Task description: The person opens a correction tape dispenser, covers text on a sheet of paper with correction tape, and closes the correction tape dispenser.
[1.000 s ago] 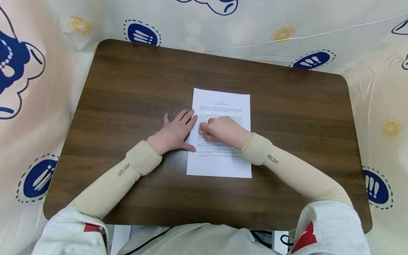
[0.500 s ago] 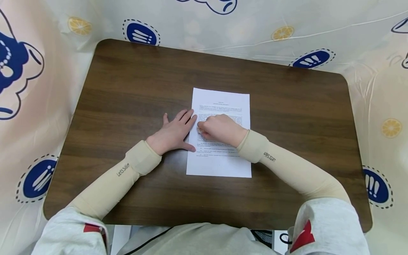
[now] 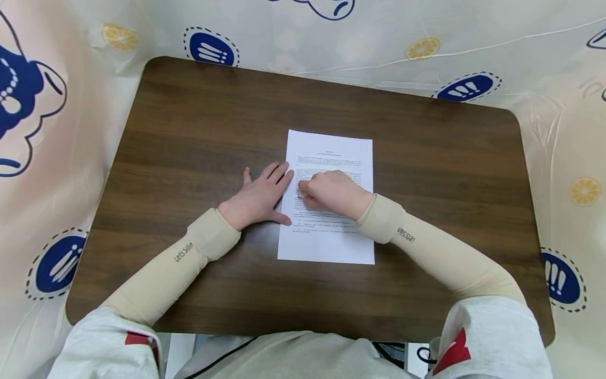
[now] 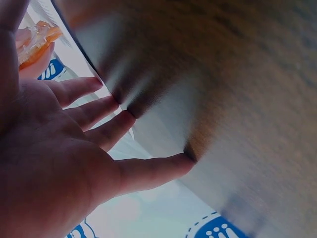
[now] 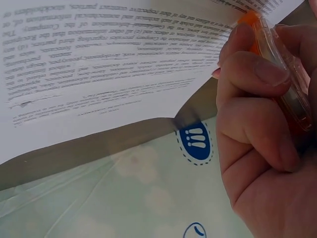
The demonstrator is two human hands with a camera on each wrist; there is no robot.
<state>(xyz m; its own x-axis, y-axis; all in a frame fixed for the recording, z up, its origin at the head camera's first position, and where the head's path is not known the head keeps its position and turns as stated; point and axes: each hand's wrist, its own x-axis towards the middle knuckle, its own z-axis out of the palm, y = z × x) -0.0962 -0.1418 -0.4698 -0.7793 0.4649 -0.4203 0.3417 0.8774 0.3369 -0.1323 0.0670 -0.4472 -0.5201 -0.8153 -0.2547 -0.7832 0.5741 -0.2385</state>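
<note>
A printed sheet of paper (image 3: 326,247) lies on the brown table in the head view. My left hand (image 3: 258,200) is spread flat at its left edge, fingertips and thumb on the margin. Over the middle of the text, my right hand (image 3: 336,195) grips a small correction tape (image 5: 270,44) with a clear case and an orange tip. That tip meets the paper among the printed lines in the right wrist view. Curled fingers hide most of the case. Beyond my left palm, the left wrist view catches the orange and clear correction tape (image 4: 39,47).
The wooden table (image 3: 213,116) has rounded corners and extends well past the sheet on all sides. A patterned plastic curtain (image 3: 303,42) hangs behind and along both sides of it. The person's body is close to the front edge.
My right hand has shifted slightly left and then back to the right over the text, with the correction tape in its grip. The left hand and the sheet have stayed in place.
</note>
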